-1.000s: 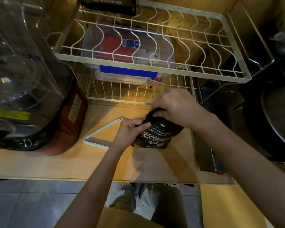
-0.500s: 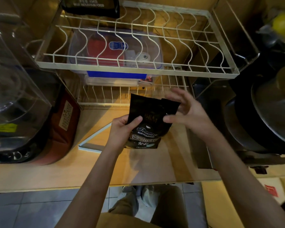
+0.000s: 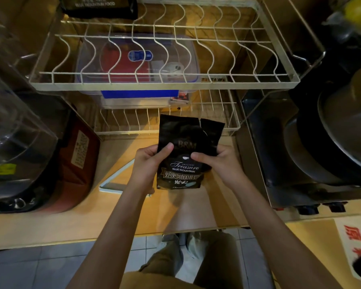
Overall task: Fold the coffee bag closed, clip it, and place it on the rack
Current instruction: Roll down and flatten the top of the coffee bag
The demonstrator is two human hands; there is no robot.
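Head view looks down on a black foil coffee bag with white lettering [image 3: 180, 155], held upright above the pale wooden counter [image 3: 50, 224] with its top unfolded and a tear in the upper edge. Left hand [image 3: 149, 163] is clamped on the bag's left side, thumb across the front. Right hand [image 3: 219, 161] grips the right side, thumb pressed on the front near the small cup logo. Just behind the left wrist, a long white plastic clip [image 3: 117, 180] lies open in a V on the counter. Beyond the bag stands a white wire two-tier rack [image 3: 165, 85]; a clear plastic box with blue latch [image 3: 138, 65] sits on its lower tier. Another black bag [image 3: 98, 6] rests at the upper tier's far left corner.
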